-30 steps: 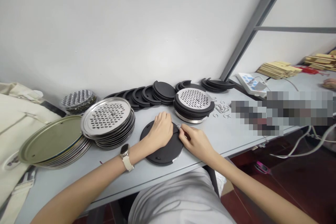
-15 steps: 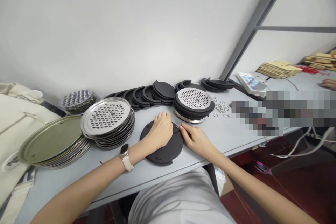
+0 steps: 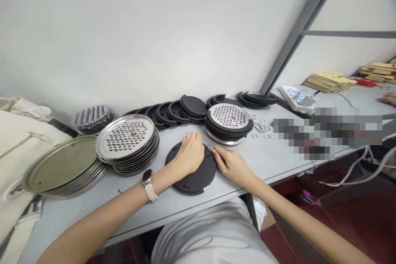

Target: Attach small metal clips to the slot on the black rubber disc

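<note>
A round black disc (image 3: 199, 177) with slots near its rim lies flat on the table in front of me. My left hand (image 3: 190, 152) rests on top of it with the fingers curled in; whatever those fingers hold is hidden. At the disc's right upper edge, my right hand (image 3: 228, 163) pinches a small metal clip (image 3: 209, 149) between thumb and forefinger. Just behind my hands stands a stack of black-rimmed round graters (image 3: 229, 116). Small metal rings and clips (image 3: 262, 127) lie scattered to its right.
On the left are stacked silver round graters (image 3: 128, 140), olive-green round trays (image 3: 62, 165) and a cream bag (image 3: 18, 144). Black discs (image 3: 171, 112) lean in a row along the wall. Wooden pieces (image 3: 329, 81) and another person's hand (image 3: 388, 99) are at the right.
</note>
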Available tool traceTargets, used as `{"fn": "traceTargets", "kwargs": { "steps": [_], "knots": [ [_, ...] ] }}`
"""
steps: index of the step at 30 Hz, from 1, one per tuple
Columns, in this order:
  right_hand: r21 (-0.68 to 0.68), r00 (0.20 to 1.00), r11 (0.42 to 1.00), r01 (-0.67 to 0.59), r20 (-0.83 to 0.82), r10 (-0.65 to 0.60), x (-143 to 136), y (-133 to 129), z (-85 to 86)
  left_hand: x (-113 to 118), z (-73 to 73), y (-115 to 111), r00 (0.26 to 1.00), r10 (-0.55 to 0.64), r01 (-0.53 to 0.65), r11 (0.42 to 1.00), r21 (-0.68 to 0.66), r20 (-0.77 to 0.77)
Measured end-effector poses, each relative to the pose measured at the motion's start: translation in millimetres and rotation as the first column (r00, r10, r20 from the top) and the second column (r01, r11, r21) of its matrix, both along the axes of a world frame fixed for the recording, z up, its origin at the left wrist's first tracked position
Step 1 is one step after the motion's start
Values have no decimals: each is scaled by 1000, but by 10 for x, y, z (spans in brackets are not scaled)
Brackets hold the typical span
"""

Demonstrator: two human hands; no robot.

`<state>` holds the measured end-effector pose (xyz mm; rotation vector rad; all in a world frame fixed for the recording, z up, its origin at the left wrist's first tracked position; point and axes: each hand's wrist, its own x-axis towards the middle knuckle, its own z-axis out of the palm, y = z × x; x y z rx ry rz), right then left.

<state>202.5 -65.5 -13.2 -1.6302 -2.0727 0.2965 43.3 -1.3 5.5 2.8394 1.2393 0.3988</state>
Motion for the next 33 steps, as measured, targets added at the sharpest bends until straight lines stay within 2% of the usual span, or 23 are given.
{"fn": "traceTargets", "kwargs": {
  "steps": [33],
  "knots": [
    [18,999,1000,4,37,-5,5,-12,-18,-6,10,-6,1000,-4,4,1000,8,10]
  ]
}}
